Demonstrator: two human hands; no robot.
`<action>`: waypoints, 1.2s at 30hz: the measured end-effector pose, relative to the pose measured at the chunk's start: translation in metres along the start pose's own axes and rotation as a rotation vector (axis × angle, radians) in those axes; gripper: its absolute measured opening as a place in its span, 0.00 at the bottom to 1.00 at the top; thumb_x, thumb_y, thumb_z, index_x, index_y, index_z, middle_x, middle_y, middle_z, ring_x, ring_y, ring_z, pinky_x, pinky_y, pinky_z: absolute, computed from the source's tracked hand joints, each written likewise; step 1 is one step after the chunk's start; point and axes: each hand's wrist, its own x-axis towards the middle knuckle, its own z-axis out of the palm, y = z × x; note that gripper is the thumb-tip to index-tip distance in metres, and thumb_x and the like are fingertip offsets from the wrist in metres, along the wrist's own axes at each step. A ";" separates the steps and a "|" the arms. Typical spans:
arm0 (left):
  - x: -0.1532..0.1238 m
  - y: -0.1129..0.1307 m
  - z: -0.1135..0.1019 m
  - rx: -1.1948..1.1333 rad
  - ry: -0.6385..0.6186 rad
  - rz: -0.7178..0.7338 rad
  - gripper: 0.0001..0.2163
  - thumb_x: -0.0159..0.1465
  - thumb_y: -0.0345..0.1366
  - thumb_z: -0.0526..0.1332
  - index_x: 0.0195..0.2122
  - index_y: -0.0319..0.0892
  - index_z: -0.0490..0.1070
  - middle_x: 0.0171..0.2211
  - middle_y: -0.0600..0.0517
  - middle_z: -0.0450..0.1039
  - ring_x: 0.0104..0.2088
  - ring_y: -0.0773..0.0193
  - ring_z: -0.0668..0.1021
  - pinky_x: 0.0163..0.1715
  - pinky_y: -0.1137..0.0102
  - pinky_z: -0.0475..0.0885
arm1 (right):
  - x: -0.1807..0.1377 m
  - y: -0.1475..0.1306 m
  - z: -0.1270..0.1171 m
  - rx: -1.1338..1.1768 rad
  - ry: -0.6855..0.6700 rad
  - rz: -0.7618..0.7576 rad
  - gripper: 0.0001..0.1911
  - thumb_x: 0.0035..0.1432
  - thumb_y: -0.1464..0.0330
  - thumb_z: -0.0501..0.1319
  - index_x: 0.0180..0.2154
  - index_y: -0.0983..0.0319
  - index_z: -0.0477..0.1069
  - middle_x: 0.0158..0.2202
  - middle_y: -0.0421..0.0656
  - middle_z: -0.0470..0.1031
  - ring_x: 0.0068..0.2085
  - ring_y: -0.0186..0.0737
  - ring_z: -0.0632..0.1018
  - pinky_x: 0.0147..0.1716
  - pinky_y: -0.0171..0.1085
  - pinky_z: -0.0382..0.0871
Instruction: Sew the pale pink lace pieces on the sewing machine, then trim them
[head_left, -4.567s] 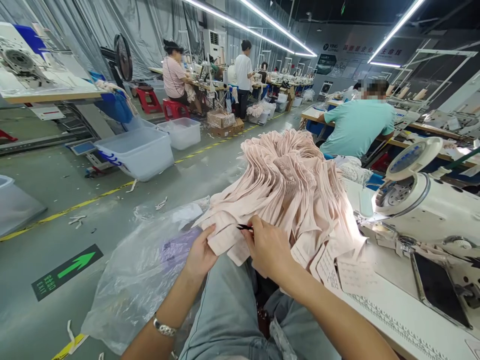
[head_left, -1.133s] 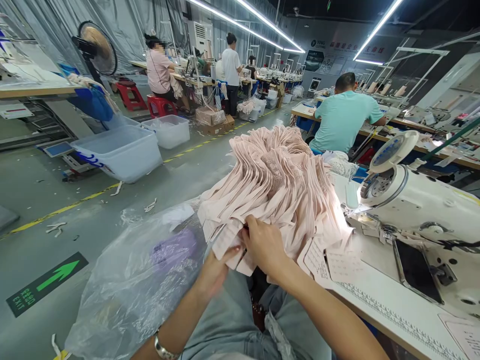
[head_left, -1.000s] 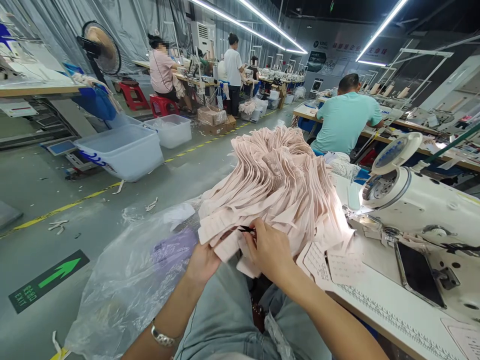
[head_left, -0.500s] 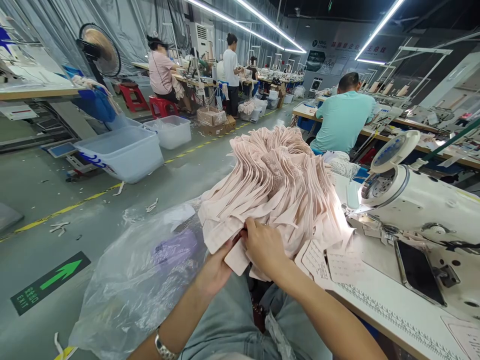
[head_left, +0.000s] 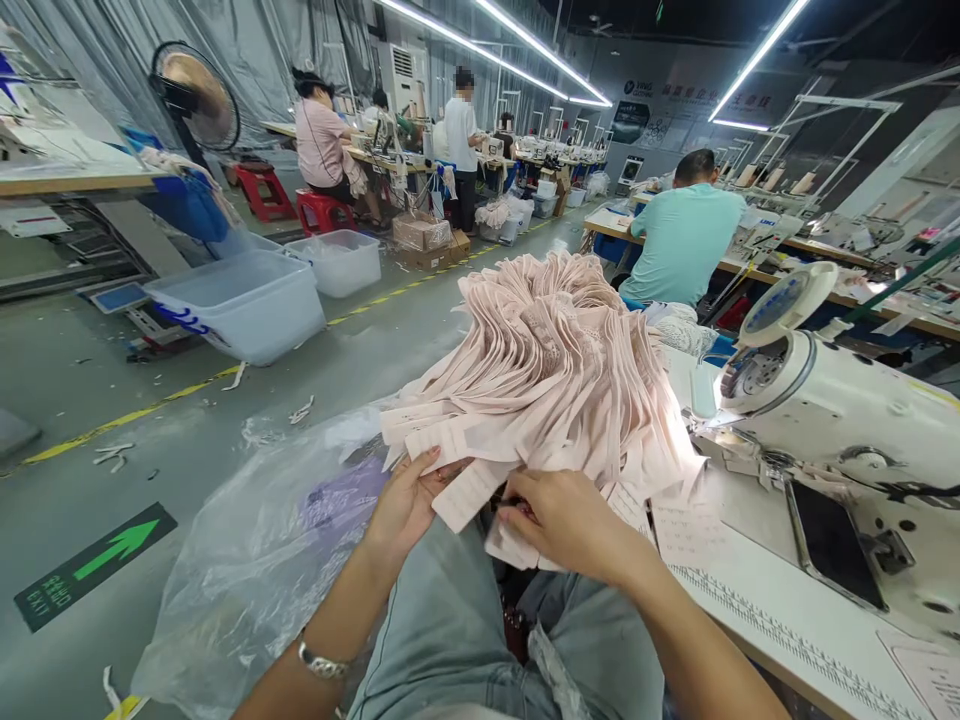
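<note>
A tall heap of pale pink fabric strips [head_left: 555, 370] rests on the left end of the white sewing table [head_left: 757, 600] and hangs over my lap. My left hand [head_left: 405, 505] lifts the ends of a few strips from below, thumb on top. My right hand [head_left: 562, 520] is closed over a strip end at the bottom of the heap; a small dark tool seems pinched in its fingers, mostly hidden. My jeans-clad knees [head_left: 457, 640] are under both hands.
A white sewing machine [head_left: 832, 410] stands on the table at right. A clear plastic bag [head_left: 262, 570] with something purple lies on the floor at left. Plastic bins [head_left: 240, 305], a fan [head_left: 195, 95] and other seated and standing people fill the aisle beyond.
My left hand has moved left and fanned several strip ends outward. My right hand has dropped lower and rightward, to the bottom strips.
</note>
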 end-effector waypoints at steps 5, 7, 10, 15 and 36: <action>-0.009 -0.002 0.006 -0.068 0.032 -0.101 0.21 0.63 0.29 0.59 0.59 0.40 0.65 0.41 0.44 0.79 0.41 0.55 0.82 0.39 0.63 0.79 | -0.005 -0.002 -0.007 0.131 0.049 0.012 0.11 0.66 0.61 0.56 0.39 0.61 0.71 0.32 0.40 0.76 0.32 0.33 0.76 0.29 0.32 0.57; -0.012 -0.005 0.009 -0.084 0.022 -0.117 0.21 0.64 0.29 0.57 0.60 0.40 0.64 0.41 0.44 0.79 0.40 0.56 0.82 0.40 0.63 0.79 | 0.003 -0.008 0.001 0.104 0.163 0.133 0.11 0.67 0.62 0.55 0.44 0.62 0.68 0.35 0.42 0.76 0.33 0.35 0.77 0.29 0.33 0.57; -0.014 -0.008 0.014 -0.102 0.017 -0.121 0.20 0.65 0.28 0.56 0.59 0.38 0.64 0.40 0.45 0.79 0.39 0.59 0.82 0.45 0.63 0.79 | 0.017 -0.019 0.014 -0.022 0.204 0.230 0.10 0.68 0.62 0.54 0.43 0.63 0.65 0.36 0.43 0.76 0.34 0.39 0.78 0.26 0.34 0.54; -0.017 -0.013 0.015 -0.134 0.020 -0.112 0.19 0.66 0.26 0.54 0.58 0.38 0.65 0.40 0.46 0.79 0.39 0.60 0.82 0.48 0.65 0.77 | 0.028 -0.027 0.024 -0.143 0.200 0.263 0.09 0.69 0.64 0.51 0.42 0.62 0.63 0.36 0.42 0.76 0.35 0.40 0.78 0.25 0.35 0.51; -0.016 -0.037 0.008 0.178 0.068 -0.093 0.15 0.49 0.24 0.69 0.40 0.35 0.77 0.32 0.47 0.80 0.37 0.58 0.81 0.44 0.67 0.76 | 0.035 -0.013 0.020 -0.073 0.285 0.304 0.12 0.68 0.59 0.52 0.43 0.61 0.63 0.36 0.41 0.77 0.34 0.43 0.79 0.25 0.35 0.51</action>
